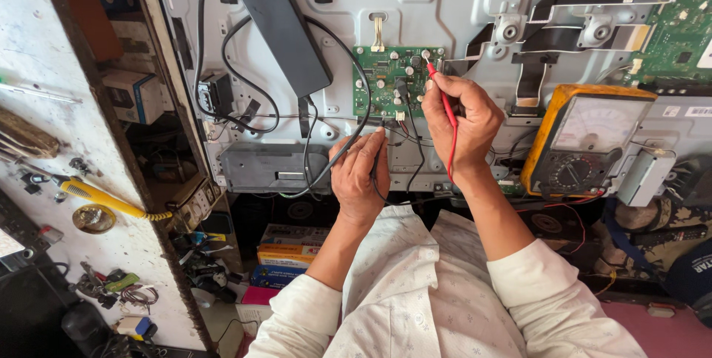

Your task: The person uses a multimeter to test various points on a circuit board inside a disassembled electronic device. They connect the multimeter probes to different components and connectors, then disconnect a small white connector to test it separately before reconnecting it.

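Note:
My right hand (461,122) grips a red test probe (443,98), its tip touching the upper right of a small green circuit board (386,72) mounted on the grey back panel of a flat screen (437,9). A red lead runs down from the probe past my wrist. My left hand (360,172) holds a black probe (403,98) whose tip rests near the board's lower middle; a black lead trails under the hand. An analog multimeter (586,139) in an orange case lies right of my right hand.
A black power adapter (285,31) with cables lies on the panel left of the board. A second green board (678,31) sits at top right. A white workbench at left holds a yellow-handled tool (104,196) and small parts. Boxes (289,254) are stacked below.

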Available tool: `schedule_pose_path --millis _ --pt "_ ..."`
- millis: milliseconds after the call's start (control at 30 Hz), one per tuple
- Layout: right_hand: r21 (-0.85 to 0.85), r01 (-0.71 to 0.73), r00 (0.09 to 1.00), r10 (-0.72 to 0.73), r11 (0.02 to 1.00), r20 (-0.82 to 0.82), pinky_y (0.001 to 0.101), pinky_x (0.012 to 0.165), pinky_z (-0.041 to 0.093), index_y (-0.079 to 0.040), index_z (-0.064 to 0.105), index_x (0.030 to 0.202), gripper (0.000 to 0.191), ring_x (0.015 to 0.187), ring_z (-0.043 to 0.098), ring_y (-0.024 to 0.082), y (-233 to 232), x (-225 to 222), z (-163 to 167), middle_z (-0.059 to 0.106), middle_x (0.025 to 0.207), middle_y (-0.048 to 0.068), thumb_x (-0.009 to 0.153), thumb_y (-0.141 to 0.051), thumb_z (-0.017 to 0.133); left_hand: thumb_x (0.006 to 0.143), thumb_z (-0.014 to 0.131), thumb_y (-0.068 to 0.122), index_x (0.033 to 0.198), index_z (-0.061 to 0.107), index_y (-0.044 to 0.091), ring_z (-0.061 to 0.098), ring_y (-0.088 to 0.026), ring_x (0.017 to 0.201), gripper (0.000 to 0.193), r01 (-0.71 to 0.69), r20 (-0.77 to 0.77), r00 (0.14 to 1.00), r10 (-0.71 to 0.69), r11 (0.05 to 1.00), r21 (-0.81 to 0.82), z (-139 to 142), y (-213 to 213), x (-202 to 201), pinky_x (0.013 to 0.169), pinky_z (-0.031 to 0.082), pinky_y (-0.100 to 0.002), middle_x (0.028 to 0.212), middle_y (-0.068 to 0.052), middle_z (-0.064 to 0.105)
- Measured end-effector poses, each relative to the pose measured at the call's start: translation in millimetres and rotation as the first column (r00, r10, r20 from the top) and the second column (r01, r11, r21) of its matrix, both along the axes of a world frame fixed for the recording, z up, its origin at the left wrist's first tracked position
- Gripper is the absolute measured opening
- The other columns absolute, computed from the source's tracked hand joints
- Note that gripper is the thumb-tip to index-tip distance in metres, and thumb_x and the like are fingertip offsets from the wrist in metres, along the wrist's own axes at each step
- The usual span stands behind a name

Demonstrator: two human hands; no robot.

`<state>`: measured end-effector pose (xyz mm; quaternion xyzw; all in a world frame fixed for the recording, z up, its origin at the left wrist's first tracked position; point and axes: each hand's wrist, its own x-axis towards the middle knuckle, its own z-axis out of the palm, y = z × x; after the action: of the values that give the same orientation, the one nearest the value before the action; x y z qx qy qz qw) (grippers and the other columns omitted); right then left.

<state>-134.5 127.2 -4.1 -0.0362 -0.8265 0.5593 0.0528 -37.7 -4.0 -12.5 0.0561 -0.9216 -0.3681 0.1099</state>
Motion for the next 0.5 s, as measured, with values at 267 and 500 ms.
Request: schedule_pose_path --millis 267,500 --pt "0.134 -0.088 0.992 0.099 0.987 -0.078 0.0257 0.066 0.053 -0.001 0.065 0.101 0.017 0.074 0.066 0.014 11 16 1 0.071 0.092 0.012 0.092 0.007 0.076 0.094 0.075 0.0 0.117 0.07 0.004 0.07 -0.027 0.103 0.025 0.003 -0.013 1.0 -0.003 1.0 0.004 -2 0 0 0.101 0.049 -0.042 0.105 -0.009 0.074" --pt "0.143 -0.025 0.998 0.034 0.989 -0.058 0.0256 0.07 0.054 0.0 0.063 0.101 0.018 0.074 0.066 0.011 12 17 -4 0.071 0.09 0.01 0.094 0.009 0.077 0.094 0.075 -0.001 0.117 0.07 0.003 0.071 -0.026 0.102 0.024 0.005 -0.021 1.0 -0.005 1.0 0.005 -2 0 -1 0.101 0.049 -0.042 0.104 -0.008 0.074"
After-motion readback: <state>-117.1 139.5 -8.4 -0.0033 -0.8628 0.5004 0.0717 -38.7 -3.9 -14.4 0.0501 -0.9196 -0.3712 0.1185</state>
